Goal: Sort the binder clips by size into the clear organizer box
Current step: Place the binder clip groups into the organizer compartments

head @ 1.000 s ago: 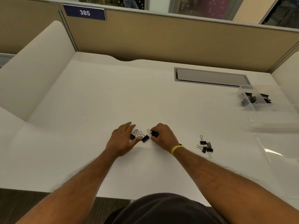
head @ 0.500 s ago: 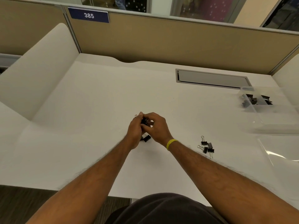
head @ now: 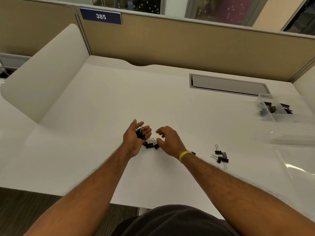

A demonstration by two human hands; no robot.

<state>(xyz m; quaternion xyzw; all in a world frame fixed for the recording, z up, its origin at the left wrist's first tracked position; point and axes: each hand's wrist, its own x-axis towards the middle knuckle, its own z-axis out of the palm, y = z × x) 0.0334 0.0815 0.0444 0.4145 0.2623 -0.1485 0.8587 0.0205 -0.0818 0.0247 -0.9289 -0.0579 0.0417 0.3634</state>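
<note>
Nearest the camera, both forearms reach out over the desk [head: 102, 116], with a yellow wristband [head: 185, 155] on the right wrist. The left hand [head: 136, 136] is palm-up and cupped with its fingers loosely curved, and a small bunch of held clips [head: 140, 132] lies in the palm, carried rather than clamped. The right hand [head: 167, 140], at 3 o'clock from the left and just beside it, hovers palm-down with relaxed, half-curled fingers, and nothing is visible in it. Directly under and between the hands, the loose clips [head: 151, 145] sit on the desk, about three of them, black bodies with wire handles up. A second cluster [head: 221, 157] lies at 4 o'clock from the right hand, well apart. A clear lid [head: 300, 162] lies further out at 3 o'clock. The organizer box [head: 293, 132] is at 2 o'clock near the desk's right edge, with sorted clips [head: 274, 109] in its far compartment. Beyond that are the cable hatch [head: 228, 85] and the partition [head: 170, 43]. On handling, the clips are probably light, rigid steel with smooth, slippery paint, so they likely skate if nudged. Best bet is to pinch across the black body or hook a wire loop. The handles tangle, so they probably need lifting one at a time. The open palm could spill if it tips.
</note>
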